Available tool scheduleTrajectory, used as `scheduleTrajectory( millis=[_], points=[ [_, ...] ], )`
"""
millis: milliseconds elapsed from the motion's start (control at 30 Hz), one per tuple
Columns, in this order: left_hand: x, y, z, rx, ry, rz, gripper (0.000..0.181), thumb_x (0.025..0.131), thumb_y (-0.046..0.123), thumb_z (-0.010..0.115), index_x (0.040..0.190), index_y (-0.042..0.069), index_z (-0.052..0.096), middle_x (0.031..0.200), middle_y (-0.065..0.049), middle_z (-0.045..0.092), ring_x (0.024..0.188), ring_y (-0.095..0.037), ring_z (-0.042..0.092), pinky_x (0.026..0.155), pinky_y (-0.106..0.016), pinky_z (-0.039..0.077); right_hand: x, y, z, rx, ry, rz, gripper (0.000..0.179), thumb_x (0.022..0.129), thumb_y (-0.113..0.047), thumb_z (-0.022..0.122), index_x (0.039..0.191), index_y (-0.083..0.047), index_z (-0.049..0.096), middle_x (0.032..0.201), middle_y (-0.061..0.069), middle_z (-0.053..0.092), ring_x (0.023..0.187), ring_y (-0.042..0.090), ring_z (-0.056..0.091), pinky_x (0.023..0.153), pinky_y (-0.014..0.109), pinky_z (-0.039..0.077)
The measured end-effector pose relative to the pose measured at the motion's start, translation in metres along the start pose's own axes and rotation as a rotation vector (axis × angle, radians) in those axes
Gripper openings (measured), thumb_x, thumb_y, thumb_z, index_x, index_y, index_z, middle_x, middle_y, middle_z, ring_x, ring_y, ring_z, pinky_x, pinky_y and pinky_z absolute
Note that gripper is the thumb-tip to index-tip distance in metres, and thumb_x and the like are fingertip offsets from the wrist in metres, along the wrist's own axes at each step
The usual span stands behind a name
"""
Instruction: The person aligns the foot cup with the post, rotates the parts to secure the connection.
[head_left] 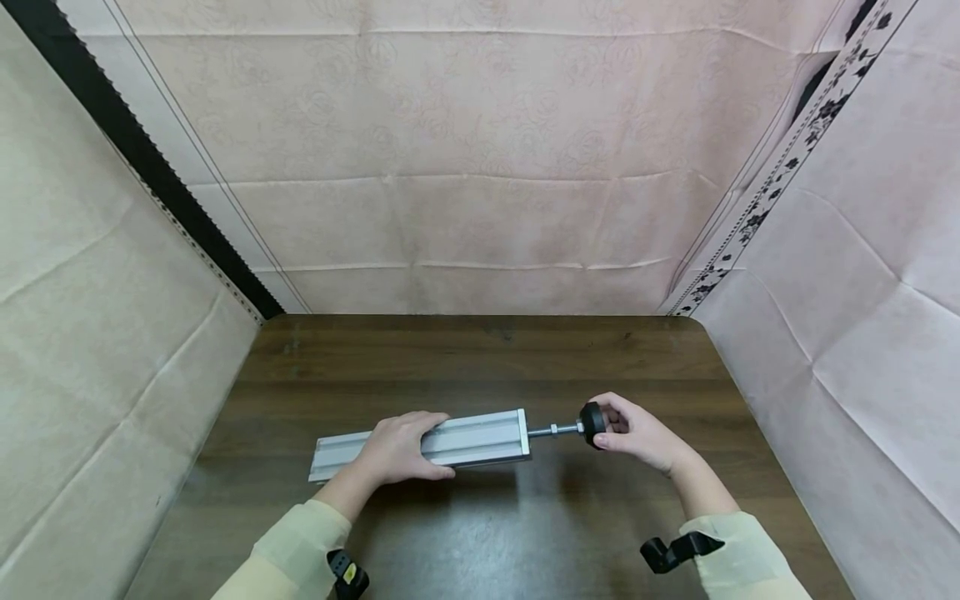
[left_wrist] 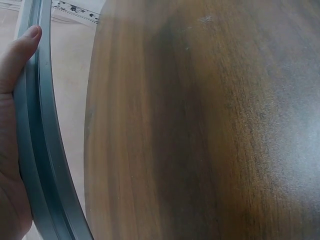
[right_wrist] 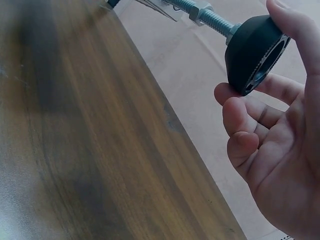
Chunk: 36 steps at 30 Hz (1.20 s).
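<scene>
A silver aluminium extrusion profile (head_left: 480, 439) with lengthwise grooves is held above the table, lying nearly level. My left hand (head_left: 401, 447) grips it around the middle; in the left wrist view the thumb (left_wrist: 31, 37) lies along its grooved side. From the profile's right end sticks out a threaded rod (head_left: 552, 430) with a hex nut (right_wrist: 201, 13) on it. At the rod's outer end sits a black round levelling foot (head_left: 592, 424), hollow underneath. My right hand (head_left: 637, 435) pinches this foot by its rim between thumb and fingers.
Beneath both hands is a brown wood-grain table (head_left: 450, 358). Pale patterned cloth (head_left: 465, 167) hangs behind its far edge, with more cloth walls (head_left: 847, 333) at left and right. Black wrist mounts (head_left: 678, 550) are strapped over the light sleeves.
</scene>
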<state>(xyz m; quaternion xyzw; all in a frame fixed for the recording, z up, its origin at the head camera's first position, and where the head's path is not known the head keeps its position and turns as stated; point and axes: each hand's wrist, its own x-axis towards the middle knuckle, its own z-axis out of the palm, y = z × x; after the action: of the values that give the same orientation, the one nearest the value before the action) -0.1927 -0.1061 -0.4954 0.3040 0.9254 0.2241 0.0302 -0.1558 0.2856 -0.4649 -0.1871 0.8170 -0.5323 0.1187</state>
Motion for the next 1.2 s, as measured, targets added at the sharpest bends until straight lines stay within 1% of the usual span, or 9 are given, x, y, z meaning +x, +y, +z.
scheduleTrajectory(
  millis=[233, 467, 533, 667, 767, 833, 900, 1000, 1200],
  points=[
    [0.0, 0.0, -0.0001, -0.015, -0.001, -0.009, 0.076, 0.067, 0.055, 0.075, 0.128, 0.014, 0.057, 0.124, -0.004, 0.058, 0.114, -0.023, 0.054, 0.091, -0.048, 0.042, 0.0007, 0.0, 0.0012, 0.026, -0.004, 0.016, 0.037, 0.087, -0.01, 0.063, 0.119, 0.0, 0.048, 0.096, 0.013, 0.058, 0.083, 0.019, 0.058, 0.069, 0.032, 0.05],
    [-0.0002, -0.0017, 0.0016, -0.001, 0.012, -0.007, 0.075, 0.066, 0.056, 0.075, 0.126, 0.015, 0.058, 0.123, -0.003, 0.059, 0.113, -0.021, 0.054, 0.09, -0.047, 0.042, 0.0007, 0.0003, 0.0012, 0.004, -0.029, 0.059, 0.033, 0.092, -0.017, 0.057, 0.114, 0.007, 0.05, 0.083, 0.01, 0.06, 0.065, 0.017, 0.057, 0.056, 0.028, 0.045],
    [-0.0004, -0.0023, 0.0022, -0.003, 0.015, -0.01, 0.075, 0.066, 0.056, 0.076, 0.126, 0.015, 0.058, 0.123, -0.003, 0.059, 0.112, -0.021, 0.054, 0.091, -0.046, 0.043, 0.0007, 0.0013, 0.001, -0.009, -0.033, 0.062, 0.035, 0.093, -0.02, 0.056, 0.114, 0.008, 0.049, 0.084, 0.01, 0.061, 0.064, 0.016, 0.057, 0.055, 0.028, 0.044],
    [-0.0014, -0.003, 0.0022, -0.02, 0.02, -0.03, 0.076, 0.066, 0.055, 0.076, 0.126, 0.013, 0.058, 0.124, -0.004, 0.059, 0.113, -0.022, 0.054, 0.091, -0.047, 0.042, 0.0005, 0.0014, 0.0009, 0.001, -0.024, 0.033, 0.05, 0.091, -0.023, 0.061, 0.127, 0.006, 0.043, 0.097, 0.012, 0.061, 0.08, 0.019, 0.06, 0.066, 0.029, 0.048],
    [-0.0016, -0.0023, 0.0008, -0.021, 0.02, -0.041, 0.078, 0.066, 0.058, 0.075, 0.127, 0.013, 0.057, 0.125, -0.004, 0.058, 0.114, -0.023, 0.053, 0.092, -0.047, 0.042, -0.0013, -0.0005, 0.0008, 0.043, -0.021, -0.008, 0.07, 0.085, -0.018, 0.068, 0.141, -0.002, 0.029, 0.114, 0.018, 0.055, 0.094, 0.029, 0.058, 0.078, 0.031, 0.048],
    [-0.0015, -0.0022, -0.0002, -0.012, 0.023, -0.041, 0.078, 0.066, 0.059, 0.074, 0.128, 0.014, 0.057, 0.126, -0.004, 0.058, 0.115, -0.023, 0.053, 0.093, -0.047, 0.042, -0.0024, -0.0014, 0.0011, 0.068, -0.021, -0.034, 0.083, 0.081, -0.012, 0.072, 0.146, -0.008, 0.02, 0.124, 0.022, 0.048, 0.098, 0.032, 0.056, 0.081, 0.031, 0.047],
    [-0.0013, -0.0025, -0.0012, 0.002, 0.029, -0.041, 0.077, 0.066, 0.059, 0.074, 0.128, 0.014, 0.057, 0.126, -0.003, 0.058, 0.115, -0.022, 0.053, 0.093, -0.047, 0.042, -0.0026, -0.0017, 0.002, 0.083, -0.018, -0.055, 0.09, 0.079, -0.007, 0.073, 0.148, -0.014, 0.016, 0.131, 0.023, 0.042, 0.098, 0.032, 0.056, 0.078, 0.032, 0.048],
    [-0.0016, -0.0032, -0.002, 0.012, 0.027, -0.046, 0.076, 0.066, 0.056, 0.076, 0.127, 0.015, 0.058, 0.126, -0.004, 0.058, 0.115, -0.022, 0.053, 0.092, -0.047, 0.042, -0.0015, -0.001, 0.0037, 0.103, -0.018, -0.092, 0.093, 0.078, 0.001, 0.072, 0.149, -0.018, 0.015, 0.138, 0.02, 0.034, 0.096, 0.027, 0.058, 0.073, 0.032, 0.048],
    [-0.0017, -0.002, -0.0012, 0.003, 0.008, -0.049, 0.075, 0.067, 0.055, 0.075, 0.127, 0.014, 0.057, 0.126, -0.005, 0.057, 0.116, -0.023, 0.052, 0.092, -0.049, 0.041, -0.003, -0.0003, 0.0052, 0.133, -0.044, -0.115, 0.089, 0.077, 0.009, 0.07, 0.147, -0.015, 0.02, 0.138, 0.011, 0.035, 0.089, 0.019, 0.056, 0.064, 0.029, 0.046]
  ],
)
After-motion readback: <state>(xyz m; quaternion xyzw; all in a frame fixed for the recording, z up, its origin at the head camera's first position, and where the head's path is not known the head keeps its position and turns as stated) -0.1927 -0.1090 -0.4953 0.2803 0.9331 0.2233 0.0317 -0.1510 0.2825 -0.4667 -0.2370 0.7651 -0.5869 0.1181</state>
